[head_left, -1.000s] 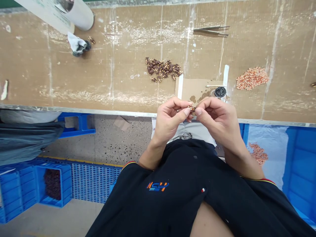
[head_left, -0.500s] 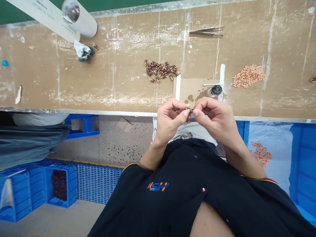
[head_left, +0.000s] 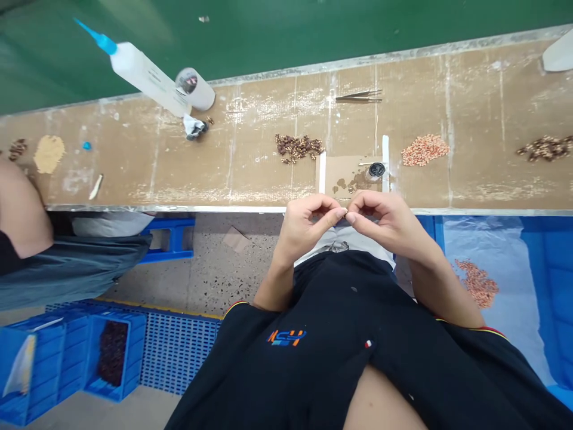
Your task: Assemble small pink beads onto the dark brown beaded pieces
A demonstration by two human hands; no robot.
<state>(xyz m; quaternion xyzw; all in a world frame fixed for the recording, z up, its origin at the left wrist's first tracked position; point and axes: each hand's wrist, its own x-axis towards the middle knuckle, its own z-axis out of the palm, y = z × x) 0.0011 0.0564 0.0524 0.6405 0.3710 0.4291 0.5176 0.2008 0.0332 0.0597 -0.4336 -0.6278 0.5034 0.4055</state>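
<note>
My left hand (head_left: 308,226) and my right hand (head_left: 385,226) meet in front of the table edge, each closed in a pinch of thumb and forefinger. Between the fingertips they hold a small brown-and-gold piece, now almost wholly covered by the fingers. Just beyond them lies a cardboard pad (head_left: 332,170) with dark wet spots and white strips at its sides. On it stand a small clear jar with a black top (head_left: 376,171) and a thin white stick (head_left: 369,163). A pile of brown-and-gold pieces (head_left: 298,147) lies left of the pad, an orange-and-white pile (head_left: 424,149) right.
Metal tweezers (head_left: 359,96) lie farther back. At back left are a bottle with a blue nozzle (head_left: 143,74), a white cylinder (head_left: 199,92) and a crumpled cloth (head_left: 193,126). Another person's arm (head_left: 22,206) is at the left. Blue crates (head_left: 128,352) stand on the floor.
The view has tilted up and shifted, showing more of the green surface and both table ends. My hands stay pinched together, and the piece between them shows less than before.
</note>
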